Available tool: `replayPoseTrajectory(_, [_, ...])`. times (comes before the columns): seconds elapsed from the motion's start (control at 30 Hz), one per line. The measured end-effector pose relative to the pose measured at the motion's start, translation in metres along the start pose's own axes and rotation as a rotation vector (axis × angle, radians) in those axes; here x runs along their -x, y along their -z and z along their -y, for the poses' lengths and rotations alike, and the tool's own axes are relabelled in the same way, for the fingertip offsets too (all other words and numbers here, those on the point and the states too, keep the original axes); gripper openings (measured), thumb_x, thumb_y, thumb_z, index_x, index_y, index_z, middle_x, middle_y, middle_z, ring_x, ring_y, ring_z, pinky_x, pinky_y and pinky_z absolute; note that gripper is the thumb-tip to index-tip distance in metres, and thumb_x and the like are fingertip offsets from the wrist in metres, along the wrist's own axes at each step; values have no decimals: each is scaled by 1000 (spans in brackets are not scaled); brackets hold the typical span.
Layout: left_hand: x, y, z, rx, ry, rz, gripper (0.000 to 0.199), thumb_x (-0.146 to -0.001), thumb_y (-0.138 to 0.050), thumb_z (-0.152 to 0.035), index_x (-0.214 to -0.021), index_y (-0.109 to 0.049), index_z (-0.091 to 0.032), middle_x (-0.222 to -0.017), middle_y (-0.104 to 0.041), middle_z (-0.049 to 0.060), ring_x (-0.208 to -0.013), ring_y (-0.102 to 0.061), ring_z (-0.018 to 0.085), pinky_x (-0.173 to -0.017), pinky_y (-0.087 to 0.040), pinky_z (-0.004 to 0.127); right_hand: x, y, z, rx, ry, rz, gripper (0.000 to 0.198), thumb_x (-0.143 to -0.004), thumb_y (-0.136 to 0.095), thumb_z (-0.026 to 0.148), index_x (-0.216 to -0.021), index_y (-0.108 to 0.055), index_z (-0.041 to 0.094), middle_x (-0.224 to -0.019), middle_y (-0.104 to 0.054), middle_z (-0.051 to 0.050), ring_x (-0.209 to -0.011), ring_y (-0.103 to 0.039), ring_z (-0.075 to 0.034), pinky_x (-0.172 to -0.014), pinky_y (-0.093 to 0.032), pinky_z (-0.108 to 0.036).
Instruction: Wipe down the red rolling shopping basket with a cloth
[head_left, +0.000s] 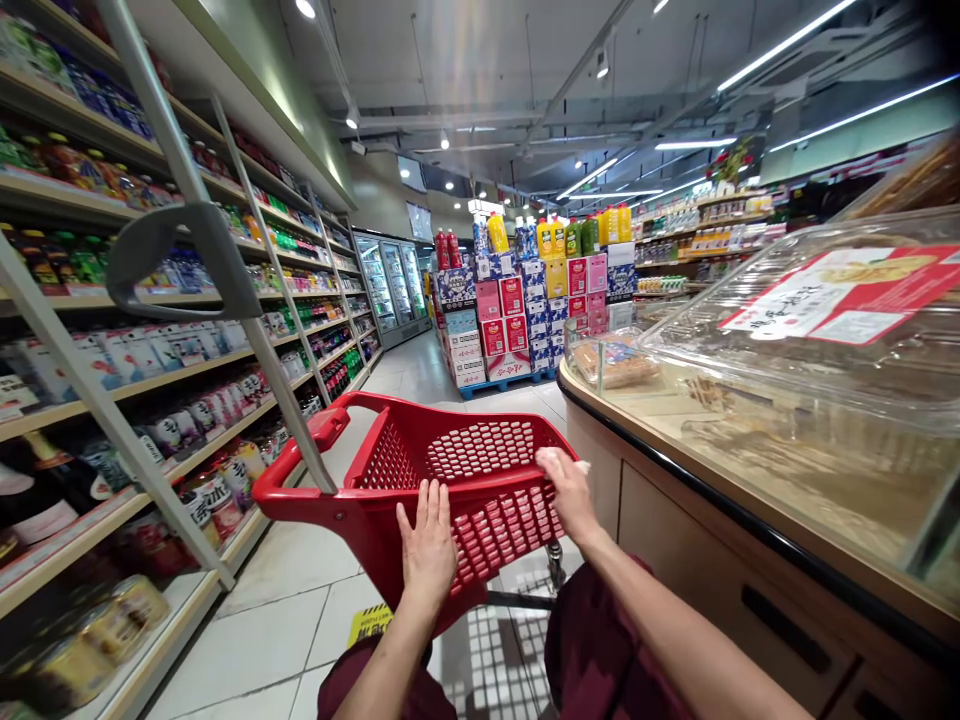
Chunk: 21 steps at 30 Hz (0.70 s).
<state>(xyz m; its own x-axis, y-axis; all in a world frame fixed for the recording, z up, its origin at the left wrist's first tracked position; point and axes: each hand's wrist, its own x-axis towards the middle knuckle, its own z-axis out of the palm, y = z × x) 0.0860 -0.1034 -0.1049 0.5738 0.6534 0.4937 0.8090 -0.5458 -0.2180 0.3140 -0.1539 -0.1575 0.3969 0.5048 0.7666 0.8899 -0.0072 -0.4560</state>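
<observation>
A red plastic shopping cart (360, 510) with perforated walls stands right in front of me. From its left end a grey metal pole rises to a dark grey loop grip (176, 262). My left hand (429, 540) lies against the near wall, fingers stretched out, with the fingertips at the upper rim. At the right corner of the basket, my right hand (571, 492) has its fingers bent over the rim. A small white scrap (583, 467) shows by those fingers; I cannot make out what it is. Much of the basket's inside is hidden behind the near wall.
Drink shelves (187, 350) line the left side. Close on the right is a wooden display counter (675, 530) with packaged pastries in clear plastic boxes (847, 290). Stacked drink cartons (517, 320) stand ahead on a blue pallet. Glass-door fridges (390, 280) are farther back.
</observation>
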Motion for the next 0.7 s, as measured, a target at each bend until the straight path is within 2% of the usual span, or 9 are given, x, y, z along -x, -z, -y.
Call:
replayPoseTrajectory(0.1, [0,-2,-2,5,16,-13,66,-68,-36,-12,-133,-27,-12,-142,-24,10,-134,-10,23,-105,-7,57,0,-5,8,15,-40,2,60,-70,-31,-6,-115,-56,25,-130,-44,-6,-125,-32,-21,-99,-31,-47])
replayPoseTrajectory(0.2, [0,-1,0,1,6,-19,65,-69,-35,-11,-134,-26,-13,-142,-24,9,-134,-11,23,-105,-7,56,3,-17,36,-56,131,108,66,-68,-31,-8,-119,-52,28,-134,-40,-4,-127,-30,-19,-100,-31,-43])
replayPoseTrajectory(0.27, [0,0,1,-1,-4,-11,65,-70,-35,-11,-134,-26,-14,-142,-25,8,-133,-12,21,-106,-6,55,3,-18,42,-79,198,147,67,-68,-30,-9,-120,-50,29,-134,-40,-2,-127,-30,-17,-101,-31,-42])
replayPoseTrajectory(0.43, [1,2,-2,9,5,-15,65,-69,-36,-12,-134,-26,-14,-142,-24,8,-133,-12,23,-106,-6,55,2,-10,28,-6,16,46,66,-67,-28,-10,-117,-54,25,-131,-44,-5,-126,-31,-20,-100,-31,-46])
replayPoseTrajectory(0.5, [1,3,-3,7,17,-20,64,-70,-36,-12,-133,-27,-12,-142,-25,10,-133,-14,23,-105,-6,56,3,-18,42,-30,50,56,65,-69,-29,-10,-117,-54,25,-131,-43,-6,-126,-31,-20,-101,-31,-44])
replayPoseTrajectory(0.6, [0,6,1,3,0,-7,61,-72,-36,-14,-132,-29,-14,-141,-27,8,-133,-15,22,-106,-5,54,5,-30,67,-100,191,124,63,-72,-32,-7,-123,-48,27,-134,-39,-5,-126,-31,-19,-101,-32,-42])
replayPoseTrajectory(0.7, [0,11,11,-4,-18,-8,60,-73,-37,-17,-132,-30,-15,-141,-28,7,-133,-15,21,-107,-4,52,4,-25,61,-88,183,123,64,-72,-31,-7,-123,-47,29,-134,-41,-4,-125,-33,-18,-100,-32,-44])
